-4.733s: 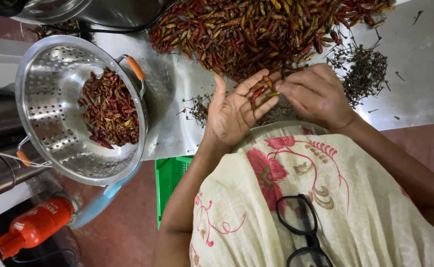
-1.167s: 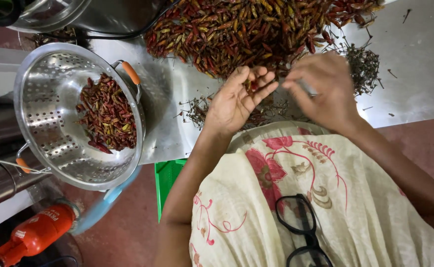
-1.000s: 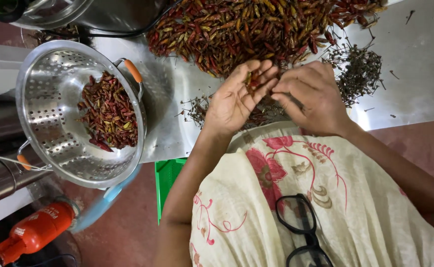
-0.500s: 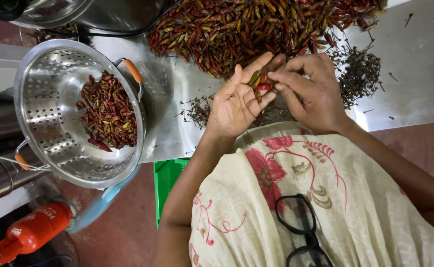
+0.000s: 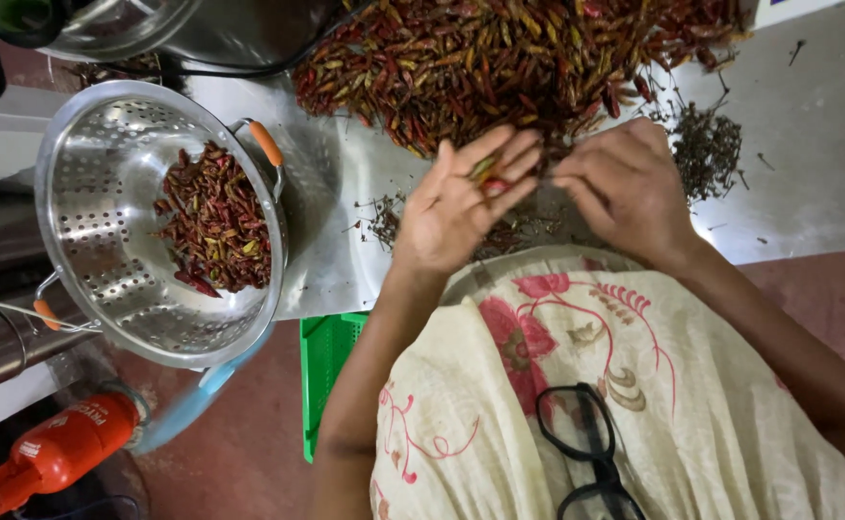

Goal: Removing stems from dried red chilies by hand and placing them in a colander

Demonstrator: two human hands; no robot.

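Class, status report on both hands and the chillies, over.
Left hand open, palm up, cradling chillies. Right hand at the chilli pile. Nothing blocking.

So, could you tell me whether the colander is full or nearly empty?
Partly filled: chillies cover part of the colander; bare metal shows.

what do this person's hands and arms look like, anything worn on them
Both the left hand and the right hand are bare: no gloves, and no rings, bangles or watch that show. The forearms are uncovered. A loose cream cloth garment with red floral print covers the body below them, with black-framed eyeglasses hanging at its front.
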